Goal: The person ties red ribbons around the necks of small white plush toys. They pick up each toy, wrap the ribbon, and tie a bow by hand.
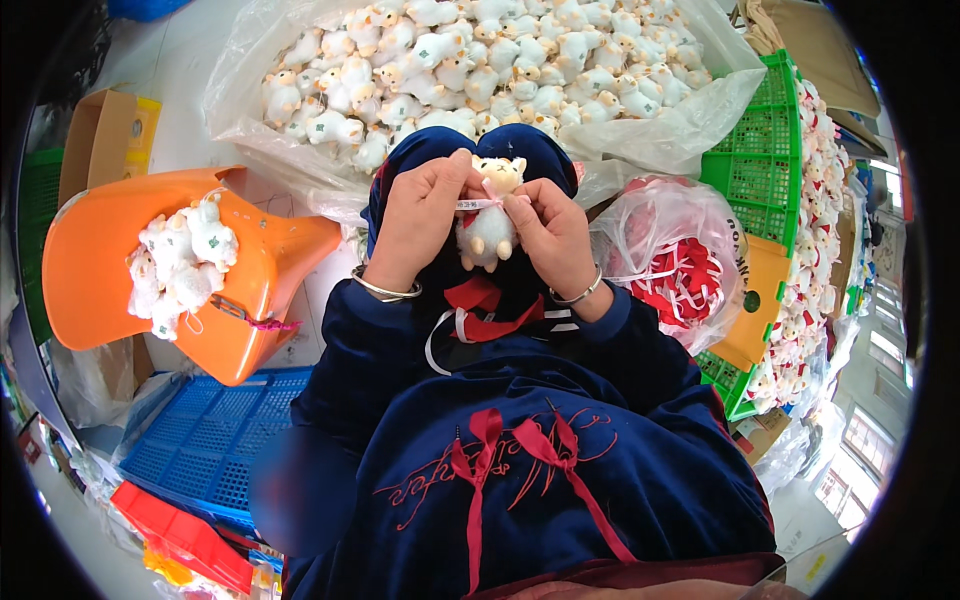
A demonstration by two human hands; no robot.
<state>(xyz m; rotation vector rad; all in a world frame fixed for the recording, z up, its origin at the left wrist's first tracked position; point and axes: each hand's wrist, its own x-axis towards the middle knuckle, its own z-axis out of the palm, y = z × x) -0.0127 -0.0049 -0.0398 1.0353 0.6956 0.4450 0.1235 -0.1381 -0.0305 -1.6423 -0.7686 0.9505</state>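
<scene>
A small plush animal toy, white-grey with a cream head, stands upright over my lap between both hands. Across its neck runs a narrow white and pink printed ribbon. My left hand pinches the ribbon's left side next to the toy's head. My right hand closes thumb and finger on the ribbon at the toy's right shoulder. A bit of red shows behind the ribbon. Lower on my lap lie red fabric pieces with white ties.
Ahead, a large clear plastic sheet holds a heap of plush toys. At left, several toys lie on an orange chair, above a blue crate. At right are a bag of red pieces and a green crate.
</scene>
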